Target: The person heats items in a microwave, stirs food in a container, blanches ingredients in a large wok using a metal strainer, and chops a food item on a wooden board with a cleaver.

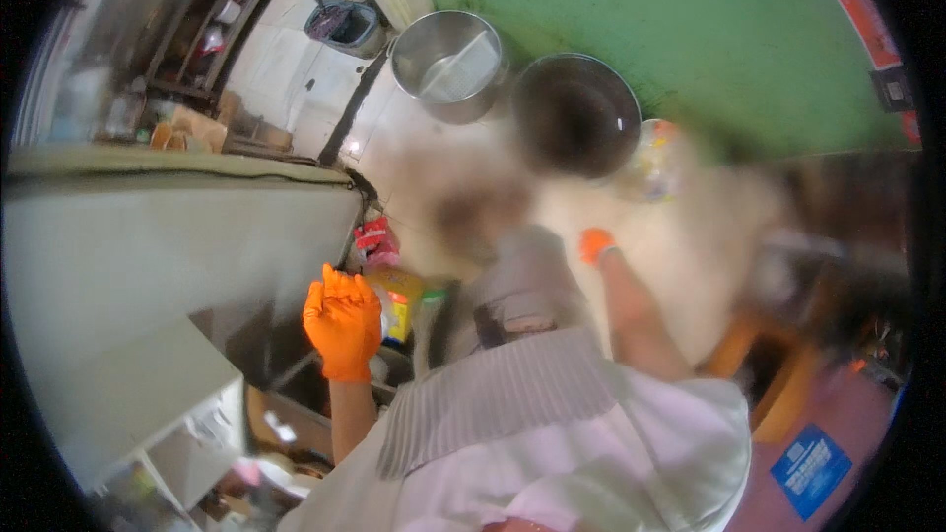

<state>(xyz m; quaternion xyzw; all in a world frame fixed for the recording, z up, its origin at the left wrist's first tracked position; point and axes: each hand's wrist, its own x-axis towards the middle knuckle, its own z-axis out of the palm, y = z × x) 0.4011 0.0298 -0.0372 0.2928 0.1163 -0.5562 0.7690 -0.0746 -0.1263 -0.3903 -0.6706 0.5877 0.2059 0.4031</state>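
My left hand (341, 325), in an orange glove, is raised at the left of my body with its palm showing and nothing visible in it. Beyond it on the floor are a yellow package (399, 316) and red-and-pink packets (377, 240). At the right, my right hand (596, 244), also gloved in orange, hangs low over the pale floor. It is small and blurred, so its fingers and any grip cannot be made out. Ahead by the wall stand a large steel pot (414, 68) with a perforated divider inside and a dark, wide pot (576, 118).
A bag (654, 162) with coloured markings lies beside the dark pot. A lined waste bin (367, 42) stands past a doorway, near a low shelf (185, 37). A pale panel (185, 251) runs along my left. The green wall (628, 7) rises ahead; orange furniture (787, 384) is at right.
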